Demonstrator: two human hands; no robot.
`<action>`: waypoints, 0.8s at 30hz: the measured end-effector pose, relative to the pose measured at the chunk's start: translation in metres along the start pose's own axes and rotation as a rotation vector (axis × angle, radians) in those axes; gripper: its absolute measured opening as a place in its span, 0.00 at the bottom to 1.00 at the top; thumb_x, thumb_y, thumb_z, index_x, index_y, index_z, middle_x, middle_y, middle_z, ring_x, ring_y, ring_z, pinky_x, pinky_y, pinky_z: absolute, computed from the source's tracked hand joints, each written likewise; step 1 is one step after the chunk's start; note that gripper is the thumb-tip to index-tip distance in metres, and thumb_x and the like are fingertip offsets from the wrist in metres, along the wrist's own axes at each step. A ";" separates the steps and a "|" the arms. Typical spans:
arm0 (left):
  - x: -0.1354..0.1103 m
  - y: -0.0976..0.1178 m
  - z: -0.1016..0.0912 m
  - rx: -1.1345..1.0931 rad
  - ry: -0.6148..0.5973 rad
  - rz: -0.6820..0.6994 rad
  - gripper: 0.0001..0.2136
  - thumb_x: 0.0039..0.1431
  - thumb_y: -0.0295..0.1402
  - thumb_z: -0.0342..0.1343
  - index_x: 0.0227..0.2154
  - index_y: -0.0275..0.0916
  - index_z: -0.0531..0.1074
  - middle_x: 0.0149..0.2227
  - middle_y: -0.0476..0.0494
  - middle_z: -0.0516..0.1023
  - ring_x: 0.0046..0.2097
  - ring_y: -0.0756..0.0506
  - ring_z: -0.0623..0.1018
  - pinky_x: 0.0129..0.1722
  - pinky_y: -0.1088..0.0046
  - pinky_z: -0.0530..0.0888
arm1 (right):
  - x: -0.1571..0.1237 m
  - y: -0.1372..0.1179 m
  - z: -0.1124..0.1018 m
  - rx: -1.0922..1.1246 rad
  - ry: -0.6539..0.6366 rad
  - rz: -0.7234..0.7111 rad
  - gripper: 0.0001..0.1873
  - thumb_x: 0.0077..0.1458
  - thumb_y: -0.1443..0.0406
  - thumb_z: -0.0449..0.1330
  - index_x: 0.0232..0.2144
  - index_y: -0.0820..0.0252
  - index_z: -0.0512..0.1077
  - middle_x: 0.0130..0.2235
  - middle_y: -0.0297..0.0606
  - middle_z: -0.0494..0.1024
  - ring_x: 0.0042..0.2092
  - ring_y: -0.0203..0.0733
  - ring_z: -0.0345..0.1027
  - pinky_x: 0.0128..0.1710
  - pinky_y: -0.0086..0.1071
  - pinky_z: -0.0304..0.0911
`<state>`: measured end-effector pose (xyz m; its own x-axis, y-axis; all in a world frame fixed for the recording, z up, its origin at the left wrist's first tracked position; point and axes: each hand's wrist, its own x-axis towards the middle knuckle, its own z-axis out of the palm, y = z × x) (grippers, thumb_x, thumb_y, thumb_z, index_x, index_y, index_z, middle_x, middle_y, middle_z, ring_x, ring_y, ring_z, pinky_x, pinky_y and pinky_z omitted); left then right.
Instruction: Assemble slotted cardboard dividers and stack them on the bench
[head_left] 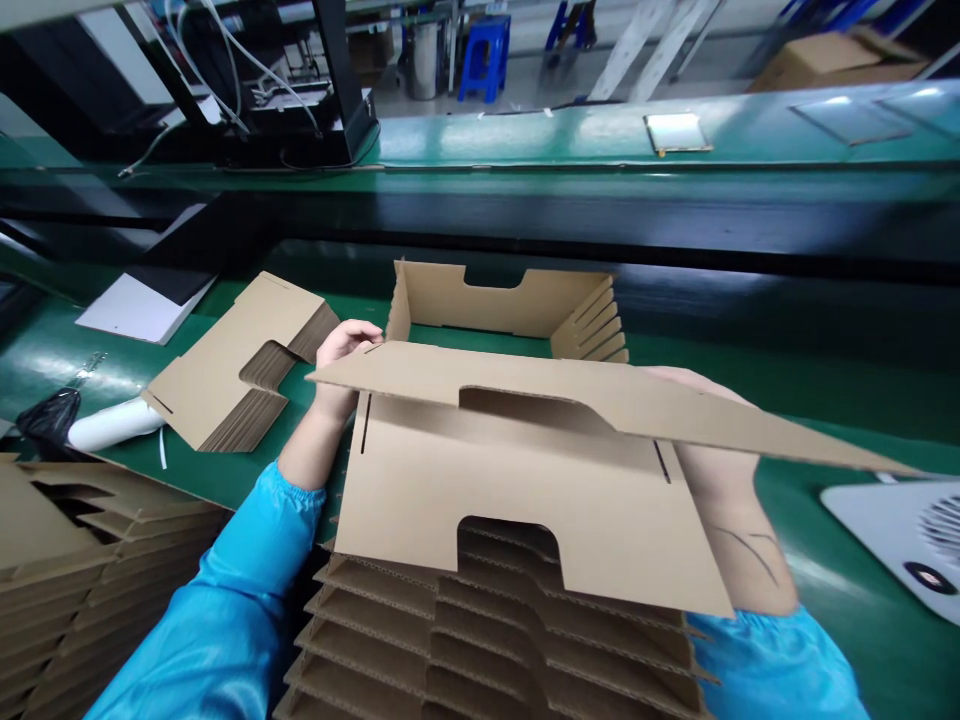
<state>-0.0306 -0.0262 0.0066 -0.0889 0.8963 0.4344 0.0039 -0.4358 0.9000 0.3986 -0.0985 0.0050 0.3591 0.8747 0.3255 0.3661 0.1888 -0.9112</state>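
My left hand (341,350) grips the left end of a die-cut cardboard sheet (570,400), fingers curled over its edge. The sheet is lifted and tilted above a stack of like cardboard sheets (465,630) close to me. My right hand (697,385) is under the sheet's right part; only its back and the forearm show, the fingers are hidden by the cardboard. Beyond the lifted sheet stand folded cardboard pieces (517,305), upright on the green table (825,400).
A second stack of flat cardboard (240,365) lies to the left, another pile (67,560) at the lower left. A white roll (112,425) and a black bag (45,420) lie at the left, a white fan-like device (907,535) at the right. A dark conveyor (600,215) runs behind.
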 end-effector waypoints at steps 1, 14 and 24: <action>-0.001 0.000 0.000 -0.005 -0.011 -0.019 0.21 0.64 0.55 0.75 0.42 0.41 0.85 0.37 0.43 0.84 0.36 0.44 0.81 0.37 0.66 0.79 | 0.000 0.001 0.002 -0.027 0.026 0.003 0.17 0.51 0.47 0.75 0.33 0.53 0.88 0.41 0.43 0.89 0.45 0.60 0.84 0.52 0.54 0.82; -0.003 -0.011 0.000 0.020 0.025 -0.003 0.19 0.70 0.55 0.71 0.47 0.44 0.84 0.41 0.44 0.85 0.37 0.47 0.82 0.41 0.68 0.82 | -0.003 -0.001 0.015 0.137 0.116 0.038 0.22 0.54 0.47 0.79 0.43 0.55 0.89 0.39 0.43 0.88 0.35 0.47 0.81 0.35 0.40 0.79; -0.004 -0.011 0.000 0.060 0.041 0.114 0.19 0.72 0.53 0.69 0.56 0.48 0.84 0.52 0.40 0.88 0.51 0.40 0.87 0.58 0.56 0.86 | -0.006 0.000 0.015 0.174 0.094 0.032 0.21 0.55 0.46 0.78 0.42 0.52 0.89 0.43 0.44 0.89 0.41 0.50 0.84 0.46 0.45 0.83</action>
<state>-0.0308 -0.0252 -0.0055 -0.1255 0.8368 0.5329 0.0756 -0.5276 0.8461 0.3832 -0.0968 -0.0004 0.4501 0.8374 0.3100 0.2017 0.2429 -0.9489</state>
